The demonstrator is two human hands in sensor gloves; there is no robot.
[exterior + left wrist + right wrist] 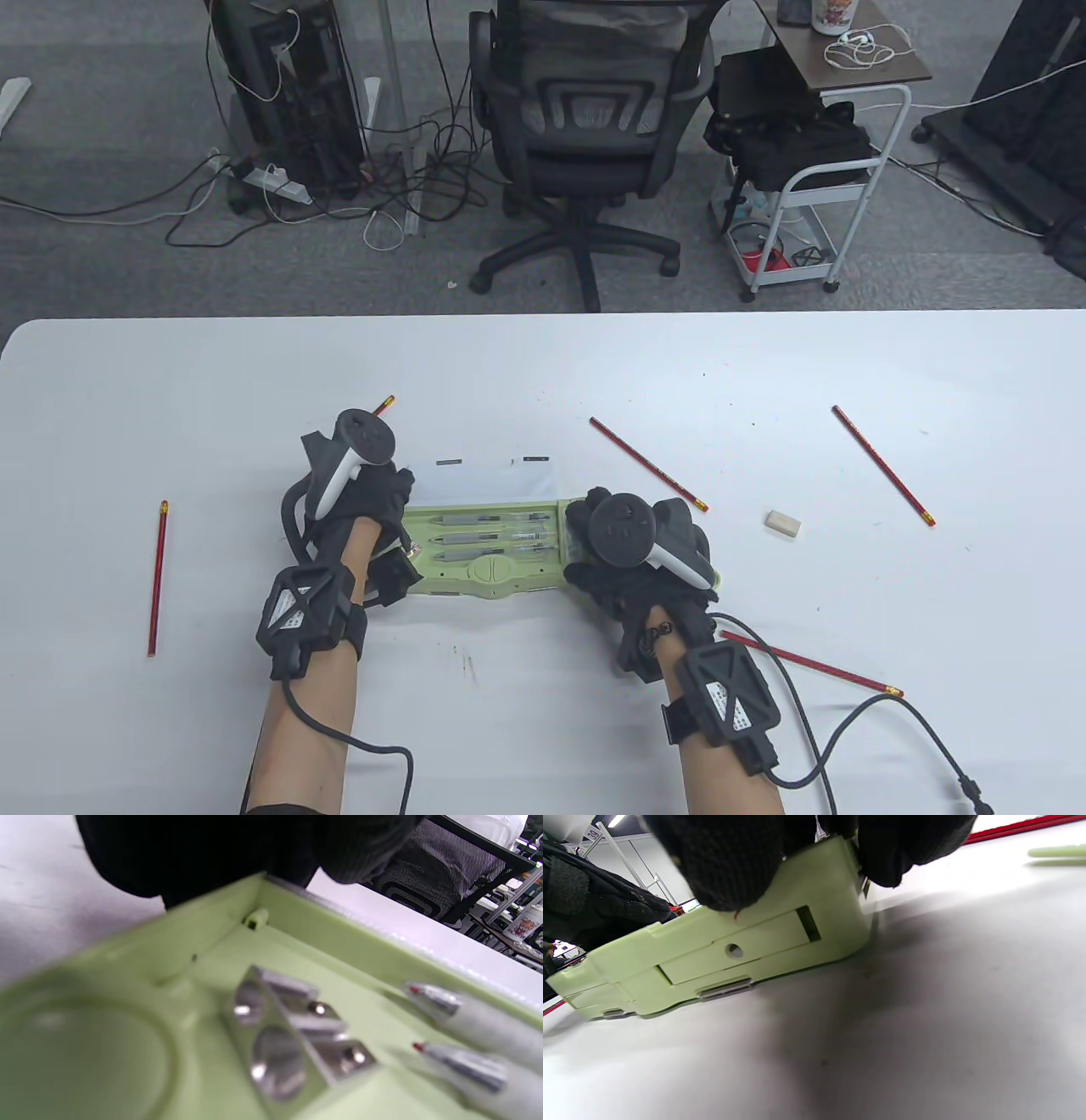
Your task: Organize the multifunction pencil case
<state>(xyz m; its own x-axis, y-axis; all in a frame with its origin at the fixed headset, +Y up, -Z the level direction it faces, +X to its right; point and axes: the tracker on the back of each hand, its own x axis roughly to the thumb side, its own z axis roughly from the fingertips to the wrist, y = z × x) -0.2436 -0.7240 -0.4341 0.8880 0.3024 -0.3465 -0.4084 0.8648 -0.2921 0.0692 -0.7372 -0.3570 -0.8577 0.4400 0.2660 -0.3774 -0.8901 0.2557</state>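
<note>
At the table's six o'clock edge, between both wrists, the green pencil case [484, 548] lies open with three pens [492, 536] in its tray and a metal sharpener [292, 1039] seated at its left end, the white lid [488, 480] folded back toward twelve o'clock. The main risk, as I judge it, is the case tipping or skidding if one hand presses harder than the other, which could spill the pens; the pencil [810, 666] lying at about five o'clock under the right wrist's cable could also be swept off by it. Four more red pencils [649, 463] and an eraser [782, 523] lie loose from nine round to three o'clock, not yet stowed. The left hand [361, 501] curls its fingers over the case's left end wall, gripping it. The right hand [632, 552] clamps the right end, its fingertips [729, 861] bent over the top edge and pressing the side wall.
</note>
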